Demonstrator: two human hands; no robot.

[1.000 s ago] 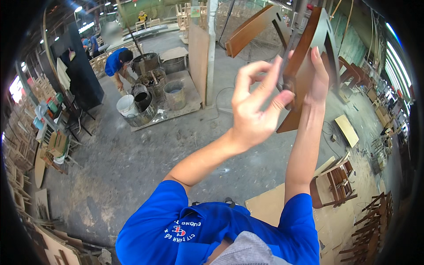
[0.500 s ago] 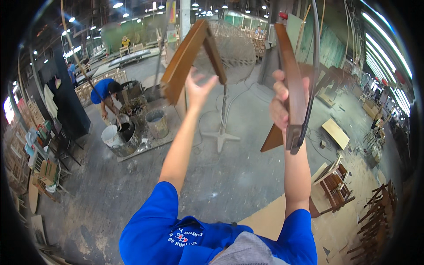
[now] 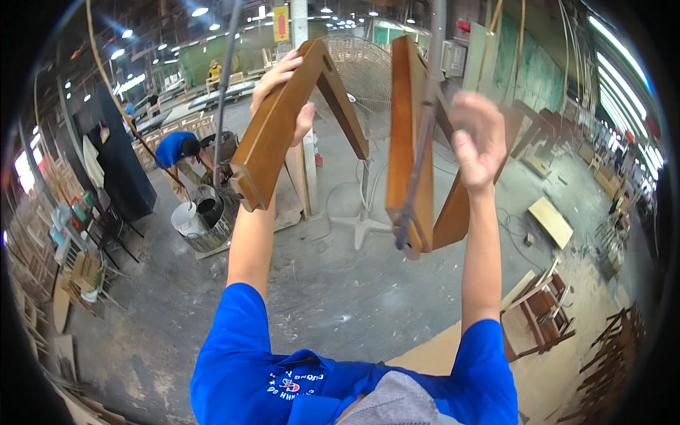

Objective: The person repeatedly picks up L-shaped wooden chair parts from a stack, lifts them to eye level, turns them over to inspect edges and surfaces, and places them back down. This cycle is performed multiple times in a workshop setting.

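Observation:
Two brown, V-shaped wooden frame pieces hang in front of me at head height. My left hand (image 3: 285, 93) is closed around the upper arm of the left wooden frame piece (image 3: 273, 131), fingers over its far side and thumb on the near side. The right wooden frame piece (image 3: 409, 120) hangs by a dark rod (image 3: 423, 134) that crosses in front of it. Just right of that piece is my right hand (image 3: 478, 138), slightly blurred. Its thumb and fingers are apart, with nothing visible in them.
A large standing fan (image 3: 361, 78) stands beyond the pieces. Another dark rod (image 3: 225, 92) hangs at left. A person in blue (image 3: 170, 150) bends over buckets (image 3: 190, 219). A pale board (image 3: 550, 222) and a stacked wooden chair (image 3: 542, 319) lie at right.
My left hand, open before, has closed on the left piece. My right hand has let go of the right piece, which has turned and shifted left.

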